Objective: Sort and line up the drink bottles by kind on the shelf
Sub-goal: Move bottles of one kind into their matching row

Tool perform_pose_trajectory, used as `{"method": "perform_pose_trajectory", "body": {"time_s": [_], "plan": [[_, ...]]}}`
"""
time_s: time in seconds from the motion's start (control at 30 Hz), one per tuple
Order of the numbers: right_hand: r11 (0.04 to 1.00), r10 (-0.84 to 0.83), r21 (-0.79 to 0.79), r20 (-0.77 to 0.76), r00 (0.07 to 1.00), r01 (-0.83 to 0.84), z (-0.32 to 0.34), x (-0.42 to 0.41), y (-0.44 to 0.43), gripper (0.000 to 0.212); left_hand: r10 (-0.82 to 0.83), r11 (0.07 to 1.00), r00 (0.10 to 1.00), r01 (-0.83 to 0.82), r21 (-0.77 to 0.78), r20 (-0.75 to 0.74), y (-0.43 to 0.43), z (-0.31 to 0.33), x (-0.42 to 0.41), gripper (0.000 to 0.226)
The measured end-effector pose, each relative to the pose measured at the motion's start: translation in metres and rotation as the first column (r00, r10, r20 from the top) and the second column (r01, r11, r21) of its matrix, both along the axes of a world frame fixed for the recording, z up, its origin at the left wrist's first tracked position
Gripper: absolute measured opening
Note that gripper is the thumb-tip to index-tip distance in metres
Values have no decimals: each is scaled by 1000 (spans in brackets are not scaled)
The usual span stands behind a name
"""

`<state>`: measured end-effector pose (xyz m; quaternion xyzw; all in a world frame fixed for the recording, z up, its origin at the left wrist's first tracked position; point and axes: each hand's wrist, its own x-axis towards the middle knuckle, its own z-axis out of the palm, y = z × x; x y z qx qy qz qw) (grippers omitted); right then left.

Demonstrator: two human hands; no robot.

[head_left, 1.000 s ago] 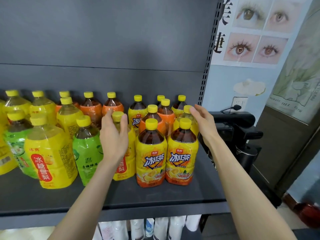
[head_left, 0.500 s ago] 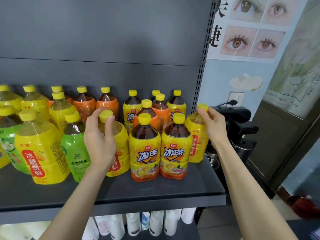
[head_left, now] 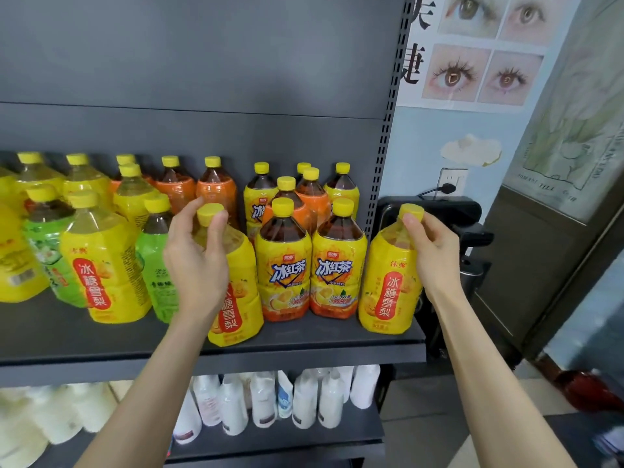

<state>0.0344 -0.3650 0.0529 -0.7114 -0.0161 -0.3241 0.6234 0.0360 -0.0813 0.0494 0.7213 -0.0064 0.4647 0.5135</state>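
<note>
My left hand (head_left: 196, 261) grips the neck of a yellow pear-drink bottle (head_left: 238, 305) near the front edge of the dark shelf (head_left: 304, 346). My right hand (head_left: 434, 255) grips the neck of a second yellow pear-drink bottle (head_left: 385, 292) at the shelf's right end, close to the front corner. Between them stand two iced-tea bottles (head_left: 310, 275) with dark liquid. Further left are another pear-drink bottle (head_left: 101, 261), green-label bottles (head_left: 155, 265) and more yellow ones. Orange-label bottles (head_left: 216, 190) line the back.
The perforated shelf upright (head_left: 388, 130) stands right behind the right-hand bottle. A black appliance (head_left: 449, 217) sits just beyond the shelf's right end. White bottles (head_left: 270, 400) fill the shelf below. Posters hang on the wall to the right.
My right hand has drawn its pear-drink bottle from behind the iced teas out to the shelf's right front corner. My left hand has pulled its bottle forward towards the front edge.
</note>
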Motion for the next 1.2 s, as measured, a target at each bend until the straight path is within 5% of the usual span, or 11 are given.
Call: {"method": "perform_pose_trajectory", "body": {"time_s": [0.43,0.57,0.73,0.93,1.2], "plan": [[1000,-12,-25,86,996,14,-12,-32,51,12,-72,996,997,70,-52,-41,-11,-1,-14,44],[1000,6,5,38,999,-7,-33,-32,53,34,-158,987,979,154,-39,-132,-5,-19,-15,47],[969,152,198,6,988,-150,-61,-41,52,67,-361,911,913,301,-282,-189,3,-50,-20,60],[951,218,235,-42,975,-203,-64,-45,54,45,-453,858,864,355,-371,-222,5,-66,-20,60],[943,192,292,-75,978,-163,-54,-61,87,17,-377,865,914,289,-411,-151,2,-58,-54,37]]}}
